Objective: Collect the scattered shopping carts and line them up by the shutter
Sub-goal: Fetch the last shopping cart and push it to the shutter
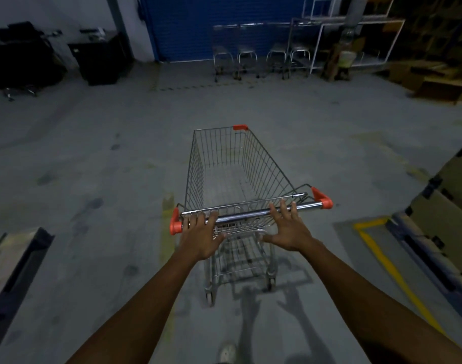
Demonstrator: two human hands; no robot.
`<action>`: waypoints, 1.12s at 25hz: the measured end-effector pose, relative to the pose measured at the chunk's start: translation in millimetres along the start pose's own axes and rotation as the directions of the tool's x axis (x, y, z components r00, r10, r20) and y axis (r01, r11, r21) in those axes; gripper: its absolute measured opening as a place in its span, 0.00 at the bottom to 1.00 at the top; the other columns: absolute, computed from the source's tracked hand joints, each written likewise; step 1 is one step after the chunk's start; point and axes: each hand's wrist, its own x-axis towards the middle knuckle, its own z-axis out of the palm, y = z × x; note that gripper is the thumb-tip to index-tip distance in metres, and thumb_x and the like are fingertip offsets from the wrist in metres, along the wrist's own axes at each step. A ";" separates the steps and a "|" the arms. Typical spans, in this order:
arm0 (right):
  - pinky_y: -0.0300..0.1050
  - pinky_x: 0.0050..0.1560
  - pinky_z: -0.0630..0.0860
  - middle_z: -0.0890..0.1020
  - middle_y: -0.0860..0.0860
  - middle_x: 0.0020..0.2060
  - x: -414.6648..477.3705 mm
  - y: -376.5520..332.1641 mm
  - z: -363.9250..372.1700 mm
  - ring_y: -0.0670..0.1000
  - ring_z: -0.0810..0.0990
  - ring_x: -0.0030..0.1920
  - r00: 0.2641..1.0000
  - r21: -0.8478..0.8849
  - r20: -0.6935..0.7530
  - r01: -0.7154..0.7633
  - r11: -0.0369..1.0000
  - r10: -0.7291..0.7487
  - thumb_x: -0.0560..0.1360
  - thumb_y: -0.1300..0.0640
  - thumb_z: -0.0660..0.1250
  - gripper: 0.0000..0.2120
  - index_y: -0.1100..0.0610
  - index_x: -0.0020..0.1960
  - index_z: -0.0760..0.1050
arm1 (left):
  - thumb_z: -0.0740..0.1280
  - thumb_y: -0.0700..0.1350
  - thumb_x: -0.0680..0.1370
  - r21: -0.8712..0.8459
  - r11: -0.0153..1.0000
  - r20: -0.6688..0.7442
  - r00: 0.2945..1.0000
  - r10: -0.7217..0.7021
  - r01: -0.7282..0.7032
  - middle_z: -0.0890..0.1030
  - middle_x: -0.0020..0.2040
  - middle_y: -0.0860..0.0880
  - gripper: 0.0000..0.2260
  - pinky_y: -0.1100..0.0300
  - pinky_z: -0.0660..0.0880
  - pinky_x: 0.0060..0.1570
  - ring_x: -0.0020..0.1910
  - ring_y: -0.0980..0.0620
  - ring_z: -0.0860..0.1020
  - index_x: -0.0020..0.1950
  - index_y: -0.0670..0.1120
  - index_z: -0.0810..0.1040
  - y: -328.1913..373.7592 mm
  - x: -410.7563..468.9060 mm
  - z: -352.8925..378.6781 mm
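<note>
While the dim head view looks down a bare grey concrete floor (93, 153), an empty silver wire shopping cart with orange corner caps (232, 174) stands in the middle of it, nose aimed toward the blue roller shutter (224, 27) at the far wall. Its chrome handle bar (251, 212) runs slightly askew across the frame, near end to the left.

The left hand (201, 235) lies on the bar just beside the left orange cap, fingers draped over the top and curled loosely, more a resting push than a firm clasp. The right hand (287, 229) is spread wide, fingers splayed and only their tips touching the bar, thumb hanging below it; it grips nothing. Both arms are stretched out, which I read as steering the cart forward with palms rather than hauling it.

Against the shutter, a row of parked wire carts (261, 56) already stands side by side, so this one is probably meant to join them; it is well apart from that row. A yellow painted floor line (382, 264) marks a bay to the right, beside stacked crates (445, 206).
</note>
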 end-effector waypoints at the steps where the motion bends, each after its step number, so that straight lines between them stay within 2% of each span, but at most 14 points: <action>1: 0.59 0.75 0.45 0.36 0.56 0.78 33.8 0.3 -11.3 0.62 0.32 0.76 1.000 0.004 0.011 0.009 1.000 -0.009 0.71 0.32 0.65 0.52 0.52 0.79 0.37 | 0.43 0.71 0.70 -0.010 1.000 0.026 1.000 -0.008 0.009 0.67 0.71 0.41 0.40 0.41 0.55 0.71 0.71 0.37 0.63 0.77 0.53 0.59 -12.8 33.7 -2.8; 4: 0.60 0.76 0.47 0.35 0.57 0.77 128.3 -2.7 -34.6 0.61 0.30 0.75 0.999 0.038 0.036 0.020 0.999 -0.021 0.71 0.33 0.66 0.54 0.57 0.78 0.36 | 0.38 0.73 0.67 -0.007 0.999 0.077 0.996 -0.041 0.042 0.57 0.78 0.40 0.43 0.41 0.45 0.73 0.77 0.37 0.52 0.79 0.56 0.51 -49.0 129.8 -8.0; 6: 0.60 0.76 0.47 0.31 0.57 0.76 194.8 -5.1 -43.1 0.63 0.27 0.74 0.999 0.037 0.037 0.021 0.999 -0.022 0.70 0.32 0.66 0.57 0.58 0.78 0.34 | 0.37 0.73 0.67 -0.024 0.997 0.088 0.993 -0.073 0.075 0.55 0.78 0.41 0.43 0.41 0.43 0.73 0.77 0.37 0.51 0.79 0.57 0.49 -72.5 196.0 -8.0; 9: 0.60 0.75 0.44 0.26 0.56 0.72 297.6 -5.2 -56.9 0.64 0.24 0.72 0.999 0.012 0.018 0.047 0.999 -0.048 0.68 0.30 0.66 0.60 0.59 0.77 0.31 | 0.41 0.73 0.68 0.013 0.997 0.005 0.997 -0.076 0.076 0.60 0.77 0.40 0.41 0.39 0.47 0.73 0.75 0.36 0.56 0.79 0.56 0.53 -105.4 288.8 -3.2; 15: 0.60 0.75 0.43 0.27 0.54 0.72 542.7 8.7 -116.9 0.62 0.23 0.71 0.992 0.057 -0.004 0.129 0.990 -0.129 0.70 0.32 0.67 0.57 0.58 0.78 0.33 | 0.51 0.69 0.72 0.023 0.988 -0.084 0.985 -0.151 0.153 0.67 0.72 0.37 0.36 0.37 0.54 0.72 0.72 0.33 0.61 0.77 0.54 0.61 -166.4 521.4 4.7; 19: 0.61 0.75 0.44 0.32 0.54 0.76 699.9 9.9 -176.9 0.61 0.24 0.72 0.984 0.090 0.089 0.144 0.985 -0.152 0.71 0.32 0.65 0.55 0.56 0.78 0.35 | 0.49 0.69 0.72 -0.017 0.973 -0.051 0.972 -0.231 0.230 0.57 0.77 0.38 0.38 0.39 0.51 0.73 0.76 0.34 0.52 0.79 0.51 0.56 -207.5 660.8 -1.0; 22: 0.59 0.75 0.41 0.33 0.53 0.77 812.6 10.1 -218.4 0.60 0.24 0.73 0.972 0.073 0.156 0.164 0.984 -0.173 0.71 0.32 0.65 0.54 0.55 0.79 0.36 | 0.52 0.71 0.70 -0.076 0.967 0.002 0.969 -0.245 0.245 0.49 0.79 0.40 0.43 0.41 0.47 0.74 0.78 0.38 0.45 0.79 0.51 0.49 -240.3 758.8 -9.4; 25: 0.59 0.76 0.41 0.32 0.52 0.76 925.4 11.6 -242.8 0.60 0.24 0.73 0.969 0.040 0.136 0.203 0.978 -0.206 0.71 0.32 0.65 0.54 0.55 0.78 0.35 | 0.48 0.74 0.65 -0.109 0.966 -0.047 0.970 -0.241 0.234 0.48 0.79 0.41 0.48 0.42 0.46 0.74 0.78 0.39 0.44 0.80 0.51 0.49 -280.0 863.6 -9.6; 28: 0.59 0.76 0.43 0.32 0.52 0.76 1049.0 9.5 -261.6 0.60 0.25 0.73 0.972 -0.013 0.056 0.230 0.973 -0.229 0.71 0.32 0.65 0.55 0.55 0.78 0.34 | 0.49 0.75 0.65 -0.115 0.966 -0.060 0.969 -0.238 0.231 0.46 0.80 0.42 0.48 0.43 0.43 0.74 0.78 0.41 0.43 0.80 0.52 0.46 -328.1 982.2 -5.2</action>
